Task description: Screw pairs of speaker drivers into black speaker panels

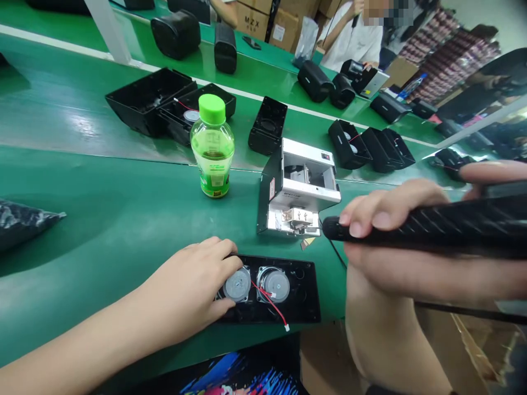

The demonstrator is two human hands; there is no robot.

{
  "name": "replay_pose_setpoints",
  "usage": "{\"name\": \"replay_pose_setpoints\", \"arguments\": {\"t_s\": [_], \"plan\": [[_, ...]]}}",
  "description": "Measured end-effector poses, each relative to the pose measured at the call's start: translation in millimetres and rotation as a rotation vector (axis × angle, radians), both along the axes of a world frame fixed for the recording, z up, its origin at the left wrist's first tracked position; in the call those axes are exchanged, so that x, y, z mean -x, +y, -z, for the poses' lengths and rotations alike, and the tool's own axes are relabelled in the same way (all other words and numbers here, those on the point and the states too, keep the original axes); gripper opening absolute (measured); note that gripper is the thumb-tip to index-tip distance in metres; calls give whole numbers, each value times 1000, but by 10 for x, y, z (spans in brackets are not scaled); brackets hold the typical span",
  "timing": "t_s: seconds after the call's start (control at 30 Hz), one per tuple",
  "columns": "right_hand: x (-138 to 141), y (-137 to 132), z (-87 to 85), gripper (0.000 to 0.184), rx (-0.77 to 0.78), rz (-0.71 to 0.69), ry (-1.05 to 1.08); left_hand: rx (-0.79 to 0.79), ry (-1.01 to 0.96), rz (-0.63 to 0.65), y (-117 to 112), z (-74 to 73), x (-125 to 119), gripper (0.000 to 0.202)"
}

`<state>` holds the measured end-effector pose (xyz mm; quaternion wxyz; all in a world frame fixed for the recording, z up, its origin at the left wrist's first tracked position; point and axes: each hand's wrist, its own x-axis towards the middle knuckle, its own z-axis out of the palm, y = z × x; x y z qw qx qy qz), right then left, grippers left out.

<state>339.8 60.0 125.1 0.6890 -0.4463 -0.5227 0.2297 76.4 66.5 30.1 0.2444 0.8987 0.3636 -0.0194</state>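
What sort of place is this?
Probably an electronics assembly workshop: a black panel with two speakers on a green bench, open black housings beyond, and stacked cartons behind.

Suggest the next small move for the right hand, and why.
Probably ease the tip of the black tool to the front of the silver machine: the right hand grips the tool with its narrow end pointing there, though contact can't be made out. Meanwhile the left hand rests on the black panel, which should help steady it.
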Motion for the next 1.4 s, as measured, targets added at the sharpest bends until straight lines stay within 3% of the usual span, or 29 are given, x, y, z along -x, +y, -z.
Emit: {"name": "replay_pose_setpoints", "arguments": {"t_s": [0.07,0.17,0.27,0.33,0.5,0.73,0.9,1.13,1.27,1.4], "plan": [[17,127,29,61,-133,75,-2,7,10,-7,7,-7,-10,34],[30,233,83,77,0,-143,-159,19,2,-8,24,-17,-30,36],[85,245,137,85,-21,-45,-144,27,-7,1,36,-22,-39,37],[141,254,192,84,-61,78,-57,21,-11,6,37,-23,-36,36],[186,364,335,73,-163,138,-6,-17,-38,7,24,-6,-17,34],[195,417,342,64,-137,152,-22,-35,-47,26,14,-29,-12,30],[162,486,377,59,-157,78,10,-37,-40,22,8,-62,-25,30],[168,503,410,72,-187,78,-54,-63,-52,33,-1,-46,-3,30],[142,395,355,73,-129,26,-12,-77,-39,36,6,-51,-3,31],[61,-120,226,78,-126,-105,7,-67,-22,45,5,-49,-7,32]]}}
